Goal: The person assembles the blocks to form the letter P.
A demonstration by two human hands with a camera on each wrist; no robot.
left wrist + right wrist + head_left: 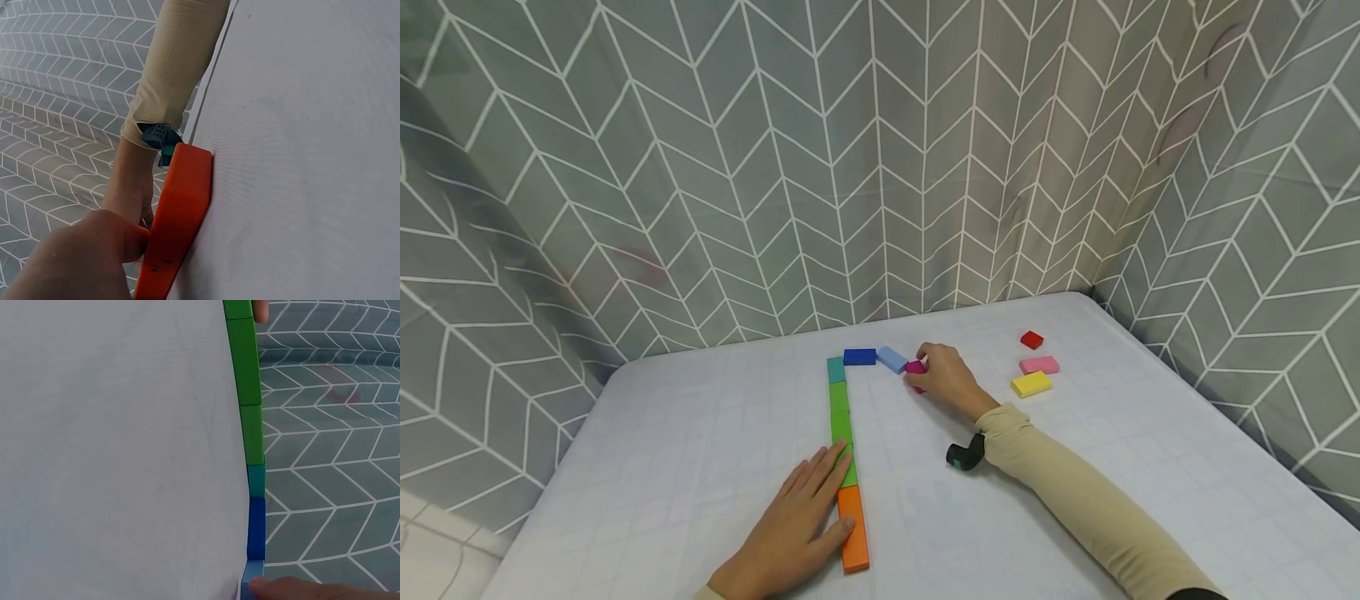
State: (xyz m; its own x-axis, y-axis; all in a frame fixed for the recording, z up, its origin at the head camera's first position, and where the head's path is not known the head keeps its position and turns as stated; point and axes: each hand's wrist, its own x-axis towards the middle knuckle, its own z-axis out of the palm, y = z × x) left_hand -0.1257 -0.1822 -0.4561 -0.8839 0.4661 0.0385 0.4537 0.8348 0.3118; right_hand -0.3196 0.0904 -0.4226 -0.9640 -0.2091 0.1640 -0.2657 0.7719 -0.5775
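Note:
A row of flat blocks runs away from me: an orange block (853, 533), then green blocks (840, 423) and a teal block (837, 370). From its far end, a dark blue block (860, 357) and a slanted light blue block (892, 359) continue to the right. My left hand (801, 521) lies along the row's left side, fingers straight, fingertips at a green block and thumb on the orange block. My right hand (951, 379) pinches a magenta block (915, 367) at the light blue block's right end. In the right wrist view, a fingertip overlaps the light blue block (252, 570).
Off to the right on the white table (715, 433) lie a red block (1032, 339), a pink block (1039, 365) and a yellow block (1032, 384). A patterned curtain (880, 167) stands behind the table's far edge. A black wrist device (966, 452) hangs under the right sleeve.

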